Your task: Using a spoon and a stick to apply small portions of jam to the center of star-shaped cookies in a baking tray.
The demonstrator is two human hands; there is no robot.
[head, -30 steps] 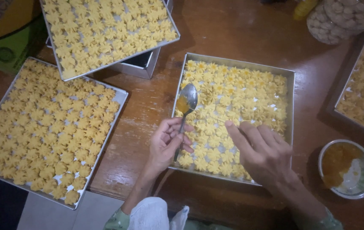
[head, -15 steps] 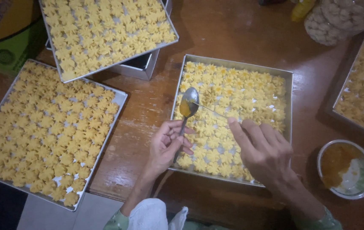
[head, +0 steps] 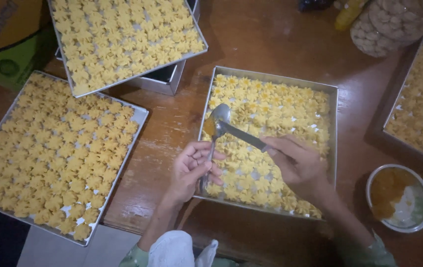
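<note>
From where I watched, the left hand was clamped on a spoon of orange filling held above the cookie tray. Just right, the right hand gripped a knife, now at the bowl of the spoon, empty-fingered earlier. I saw no cookie topped yet.

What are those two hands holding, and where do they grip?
The left hand holds a spoon by its handle. The right hand holds a thin metal tool by its rear end, tip at the spoon's bowl.
</note>
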